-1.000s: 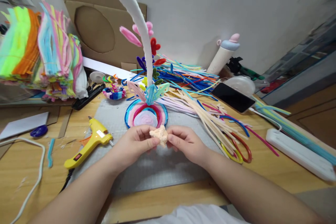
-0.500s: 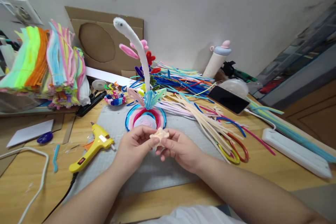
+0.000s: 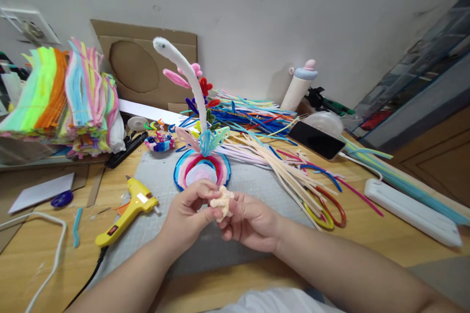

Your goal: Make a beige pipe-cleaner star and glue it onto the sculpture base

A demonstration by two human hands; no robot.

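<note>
A small cream-coloured fuzzy piece (image 3: 223,201), seemingly bent from pipe cleaner, is pinched between both hands above the grey mat (image 3: 235,254). My left hand (image 3: 193,208) grips its left side with thumb and fingertips. From the right, my right hand (image 3: 253,217) holds it with thumb and curled fingers, which hide part of it. Just behind the hands stands a pipe-cleaner ornament: a round striped base (image 3: 179,171), pastel loop petals (image 3: 208,143), small flowers (image 3: 205,86) and a tall white curved stem (image 3: 194,85) with a dark dot near its tip.
A yellow glue gun (image 3: 134,205) lies on the left of the mat. Pipe-cleaner bundles (image 3: 82,90) stand at the back left. Loose cream pipe cleaners (image 3: 279,166), a phone (image 3: 316,140) and a white power strip (image 3: 411,212) lie rightward. A bottle (image 3: 297,90) stands by the wall.
The cream piece has been turned and tilted between my fingers, and both hands sit slightly lower in view. The whole view has shifted a little; the table things keep their places.
</note>
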